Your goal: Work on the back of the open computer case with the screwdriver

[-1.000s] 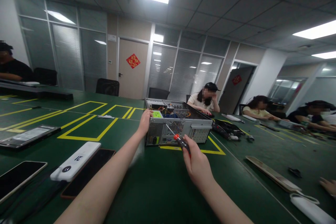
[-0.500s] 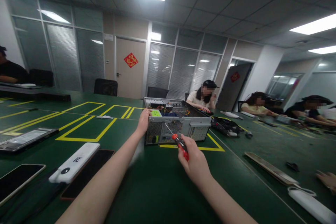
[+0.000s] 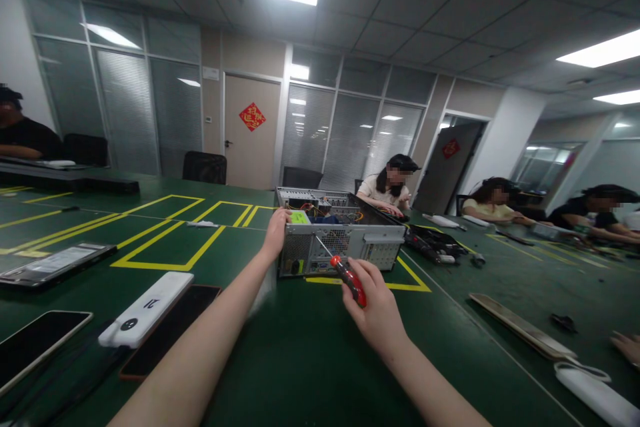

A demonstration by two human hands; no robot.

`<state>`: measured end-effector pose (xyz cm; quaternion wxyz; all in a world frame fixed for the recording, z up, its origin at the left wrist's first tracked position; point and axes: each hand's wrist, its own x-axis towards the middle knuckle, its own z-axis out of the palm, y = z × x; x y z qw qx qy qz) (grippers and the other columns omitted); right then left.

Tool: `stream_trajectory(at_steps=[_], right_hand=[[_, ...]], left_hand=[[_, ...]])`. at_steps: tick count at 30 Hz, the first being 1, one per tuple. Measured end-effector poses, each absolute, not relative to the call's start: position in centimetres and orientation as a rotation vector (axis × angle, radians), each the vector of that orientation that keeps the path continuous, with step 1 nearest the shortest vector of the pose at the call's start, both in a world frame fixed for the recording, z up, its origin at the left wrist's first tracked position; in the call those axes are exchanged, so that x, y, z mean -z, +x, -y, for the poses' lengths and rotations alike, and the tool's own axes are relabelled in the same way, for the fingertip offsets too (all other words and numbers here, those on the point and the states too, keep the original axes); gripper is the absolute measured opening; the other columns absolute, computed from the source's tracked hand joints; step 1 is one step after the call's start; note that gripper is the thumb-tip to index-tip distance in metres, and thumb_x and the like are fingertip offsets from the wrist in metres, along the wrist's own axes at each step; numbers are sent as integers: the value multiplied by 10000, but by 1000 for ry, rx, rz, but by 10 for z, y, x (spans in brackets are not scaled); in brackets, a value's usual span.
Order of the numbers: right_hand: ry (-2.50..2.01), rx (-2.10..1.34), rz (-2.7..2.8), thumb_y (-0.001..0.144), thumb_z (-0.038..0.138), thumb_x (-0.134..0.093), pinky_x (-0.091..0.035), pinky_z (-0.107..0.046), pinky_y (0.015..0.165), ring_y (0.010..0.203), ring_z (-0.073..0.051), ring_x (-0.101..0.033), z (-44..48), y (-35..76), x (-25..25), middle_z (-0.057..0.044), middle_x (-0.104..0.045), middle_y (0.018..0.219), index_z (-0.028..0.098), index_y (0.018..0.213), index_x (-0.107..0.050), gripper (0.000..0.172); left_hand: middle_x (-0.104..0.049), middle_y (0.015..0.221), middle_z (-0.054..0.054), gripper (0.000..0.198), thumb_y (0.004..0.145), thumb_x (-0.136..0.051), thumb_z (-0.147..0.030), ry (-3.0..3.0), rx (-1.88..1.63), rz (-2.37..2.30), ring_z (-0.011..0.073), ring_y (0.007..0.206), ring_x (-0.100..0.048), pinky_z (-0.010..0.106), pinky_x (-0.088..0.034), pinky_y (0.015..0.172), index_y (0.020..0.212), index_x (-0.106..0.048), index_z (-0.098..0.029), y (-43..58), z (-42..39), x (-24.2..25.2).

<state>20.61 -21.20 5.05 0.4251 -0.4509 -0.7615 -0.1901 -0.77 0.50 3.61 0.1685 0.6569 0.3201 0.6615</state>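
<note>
An open metal computer case [image 3: 385, 252] lies on the green table, its vented back panel facing me and loose wires showing inside. My left hand [image 3: 276, 235] grips the case's left corner, fingers over the upper edge beside a bright yellow-green label [image 3: 299, 217]. In my right hand [image 3: 376, 300] is a red and black screwdriver [image 3: 350, 279], its handle held by closed fingers. The thin shaft points up and left at the back panel, near the top edge. Whether the tip touches a screw is too small to tell.
At left lie a white power bank [image 3: 150, 307] with cables, two phones, one a pale-edged phone [image 3: 43, 347], and a hard drive [image 3: 57, 263]. Black parts [image 3: 435, 243] sit right of the case. Co-workers, one a person in a cap [image 3: 387, 190], sit around the table [image 3: 300, 360].
The whole view has shifted slightly. Both hands, the screwdriver and the case keep nearly the same places relative to each other.
</note>
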Motion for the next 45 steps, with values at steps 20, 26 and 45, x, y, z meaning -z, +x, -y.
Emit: stream_trajectory(at_steps=[20, 26, 45], right_hand=[[-981, 683, 1983, 842, 132, -569, -585, -370, 759, 892, -226, -667, 213, 203, -50, -124, -664, 1041, 164, 1088, -608, 251], [-833, 682, 2015, 825, 132, -578, -543, -336, 705, 850, -207, -653, 223, 196, -52, -123, -685, 997, 150, 1056, -630, 237], [-813, 518, 2339, 829, 114, -539, -468, -320, 657, 786, -185, -629, 210, 174, -5, -120, -695, 1015, 146, 1073, -621, 260]], left_hand=[[-669, 985, 48, 349, 938, -267, -286, 1864, -1901, -893, 186, 1126, -571, 379, -337, 1163, 675, -490, -230, -7, -6, -36], [-674, 959, 39, 352, 940, -268, -286, 1861, -1896, -921, 182, 1129, -567, 365, -339, 1163, 664, -480, -232, -6, -4, -37], [-660, 1029, 63, 349, 942, -264, -277, 1842, -1890, -913, 179, 1159, -551, 362, -330, 1158, 684, -492, -218, -6, -3, -37]])
